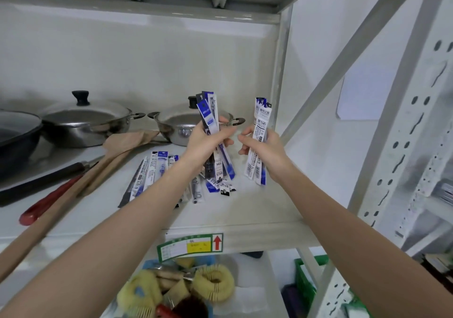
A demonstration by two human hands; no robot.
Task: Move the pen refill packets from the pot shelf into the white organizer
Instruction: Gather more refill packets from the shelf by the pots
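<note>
Head view: refill packets (pixel 210 126) in both hands

- Bare shelf (pixel 245 207) surface at lower centre, ahead of the loose packets (pixel 157 170), is open for reaching.
- Two lidded pots (pixel 88 121) and a dark pan (pixel 14 136) block the back left.
- Wooden spatulas (pixel 117 151) and a red-handled tool (pixel 49 202) crowd the left side.
- The upright post (pixel 279 77) and diagonal brace (pixel 343 60) close off the right.
- Open height shows under the upper shelf (pixel 137 11).

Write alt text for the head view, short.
Each hand grips an upright bundle of pen refill packets above a grey shelf: left hand, right hand. More loose packets lie on the shelf beside lidded steel pots.
</note>
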